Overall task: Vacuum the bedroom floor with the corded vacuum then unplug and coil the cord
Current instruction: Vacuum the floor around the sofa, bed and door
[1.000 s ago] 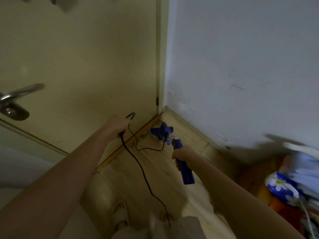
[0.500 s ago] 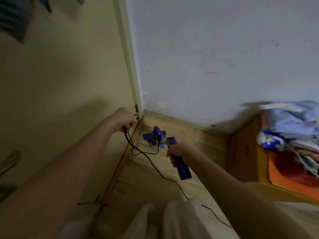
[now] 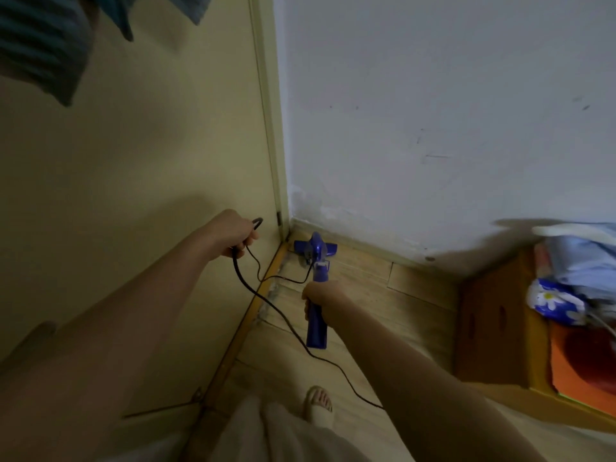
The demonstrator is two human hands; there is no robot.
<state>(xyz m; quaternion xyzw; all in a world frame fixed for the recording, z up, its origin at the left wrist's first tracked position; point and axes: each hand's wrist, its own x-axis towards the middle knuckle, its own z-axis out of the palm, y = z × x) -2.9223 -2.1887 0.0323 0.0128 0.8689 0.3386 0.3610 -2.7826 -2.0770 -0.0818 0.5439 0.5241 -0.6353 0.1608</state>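
Dim, soft indoor light, grainy and slightly blurred, wide-angle bending at edges, faint shadows on walls.

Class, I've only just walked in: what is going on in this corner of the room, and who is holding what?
A person is vacuuming the wooden floor. The right hand grips the handle of a blue corded vacuum, whose head sits in the corner where the door meets the white wall. The left hand holds a loop of the black cord up off the floor; the rest trails back past the person's slippered foot.
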